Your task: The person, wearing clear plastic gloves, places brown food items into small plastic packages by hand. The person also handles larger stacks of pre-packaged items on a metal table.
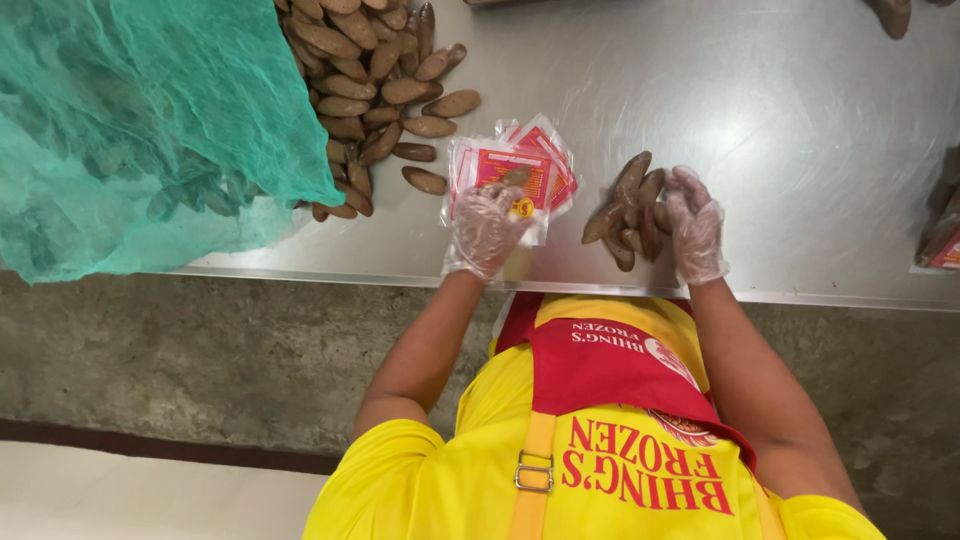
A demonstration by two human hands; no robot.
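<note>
Steel table (pixel 760 120): green net (pixel 130 120) over the far-left corner, brown pod heap (pixel 365 75) beside it; at the near edge, left hand (pixel 487 228) spread flat on printed pouches (pixel 520 165), right hand (pixel 695 225) loosely cupped, gathering a small pod cluster (pixel 625 205)

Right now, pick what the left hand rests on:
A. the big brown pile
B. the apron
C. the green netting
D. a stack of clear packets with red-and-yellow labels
D: the gloved left hand lies on the stack of packets, apart from the green netting.
</note>
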